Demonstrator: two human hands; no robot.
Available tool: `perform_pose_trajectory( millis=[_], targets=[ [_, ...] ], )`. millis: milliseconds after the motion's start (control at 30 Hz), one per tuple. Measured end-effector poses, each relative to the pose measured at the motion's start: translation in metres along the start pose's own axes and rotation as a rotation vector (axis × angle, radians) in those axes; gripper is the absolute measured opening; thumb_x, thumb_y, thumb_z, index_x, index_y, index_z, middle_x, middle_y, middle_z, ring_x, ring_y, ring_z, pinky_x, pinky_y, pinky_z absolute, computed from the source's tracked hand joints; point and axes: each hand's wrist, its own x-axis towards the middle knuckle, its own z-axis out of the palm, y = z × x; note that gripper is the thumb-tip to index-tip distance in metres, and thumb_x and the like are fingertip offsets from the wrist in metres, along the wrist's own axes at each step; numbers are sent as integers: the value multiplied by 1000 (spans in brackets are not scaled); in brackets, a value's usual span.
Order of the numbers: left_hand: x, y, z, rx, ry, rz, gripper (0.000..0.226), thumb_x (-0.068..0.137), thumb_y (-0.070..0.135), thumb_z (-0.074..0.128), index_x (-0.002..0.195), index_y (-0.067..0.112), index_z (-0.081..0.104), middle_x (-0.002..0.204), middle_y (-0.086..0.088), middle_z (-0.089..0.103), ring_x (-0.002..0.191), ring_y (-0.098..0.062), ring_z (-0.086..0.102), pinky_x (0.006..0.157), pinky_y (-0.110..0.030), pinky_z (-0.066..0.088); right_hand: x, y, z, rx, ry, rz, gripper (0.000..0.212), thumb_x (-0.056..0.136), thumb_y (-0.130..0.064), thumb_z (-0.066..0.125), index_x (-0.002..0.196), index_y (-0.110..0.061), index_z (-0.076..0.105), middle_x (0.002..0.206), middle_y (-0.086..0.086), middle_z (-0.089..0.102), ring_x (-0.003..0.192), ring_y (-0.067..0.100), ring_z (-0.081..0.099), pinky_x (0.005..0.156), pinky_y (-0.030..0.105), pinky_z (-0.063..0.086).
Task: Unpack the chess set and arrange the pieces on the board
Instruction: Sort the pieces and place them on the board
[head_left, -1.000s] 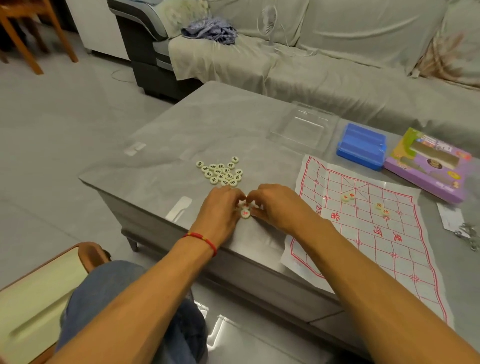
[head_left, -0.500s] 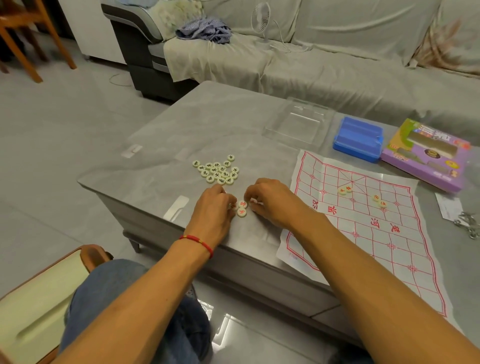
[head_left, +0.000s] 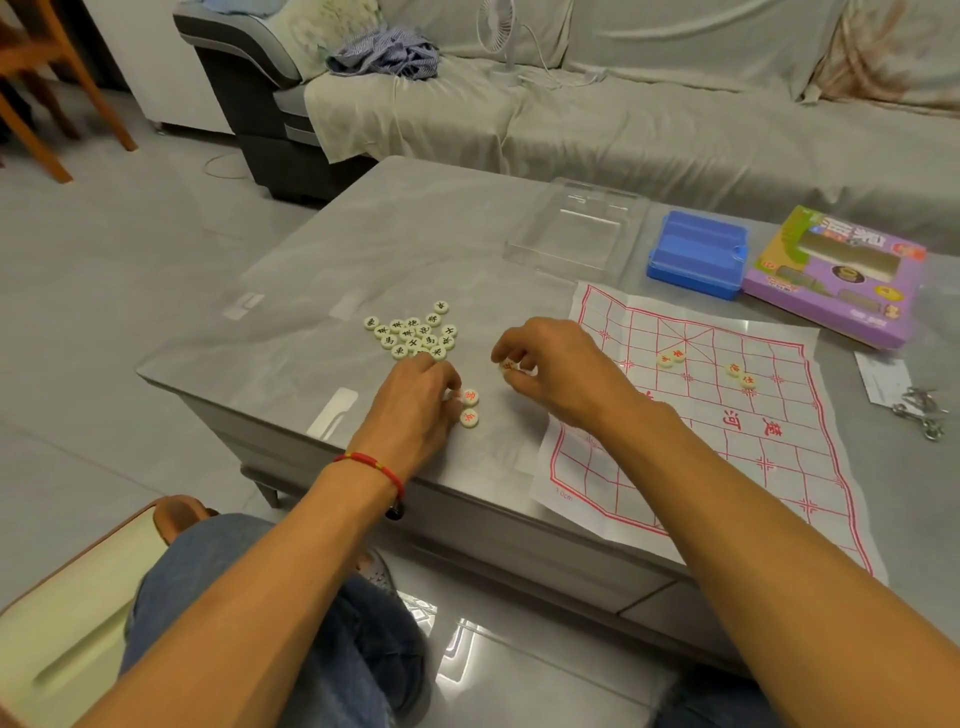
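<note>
A paper chess board (head_left: 727, 431) with red grid lines lies on the grey table (head_left: 415, 244), right of centre. Two pairs of red-lettered round pieces (head_left: 671, 357) (head_left: 741, 375) sit on it. A cluster of black-lettered pieces (head_left: 413, 332) lies on the table left of the board. My right hand (head_left: 558, 371), lifted just left of the board, pinches red-lettered pieces (head_left: 508, 366) in its fingertips. My left hand (head_left: 415, 410) rests on the table with curled fingers touching two red-lettered pieces (head_left: 469, 407); whether it holds more under the fingers is hidden.
A clear plastic lid (head_left: 576, 234), a blue tray (head_left: 696, 254) and a purple box (head_left: 836, 275) stand along the table's far side. A paper slip with metal keys (head_left: 919, 410) lies at the right edge. A covered sofa (head_left: 623, 104) is behind.
My right hand has lifted away from the left hand, up and to the right, taking red-lettered pieces with it. The left hand has stayed beside the two remaining pieces.
</note>
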Motion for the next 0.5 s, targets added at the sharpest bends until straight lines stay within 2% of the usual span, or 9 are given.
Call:
perform_pose_trajectory(
  millis=[100,200,267,367,500],
  targets=[
    [7,14,-5,-15,12,22,18,91,23,67,106,13,67,102,-4,61,92,-22,54,72,-24,34,-10,11,-15,12,26,47,24,95,-22,65,119,-23,68,114,1,65,99,15,63,87,22,50],
    [25,54,-9,-100,5,109,19,93,24,65,108,13,66,100,-3,60,87,-16,52,75,-22,36,-22,39,-34,-23,91,167,25,94,-23,66,119,-24,68,115,1,66,100,15,63,90,27,52],
    [47,90,0,-148,-43,123,21,93,26,64,111,15,66,103,-2,60,88,-14,52,78,-22,41,-32,66,-47,-40,146,318,29,93,-22,68,121,-23,67,117,3,67,102,17,63,96,33,52],
    [78,144,28,-173,-173,127,25,93,27,65,115,14,67,109,-4,64,97,-19,59,92,-30,51,-53,105,-63,-49,129,543,31,92,-17,69,123,-15,67,119,8,67,104,22,61,102,36,49],
    [97,179,57,-154,-262,105,24,93,19,64,115,10,69,108,-10,68,100,-25,62,95,-33,51,-76,136,-60,-54,109,600,27,93,-16,67,120,-14,68,119,9,67,98,19,57,97,30,45]
  ],
)
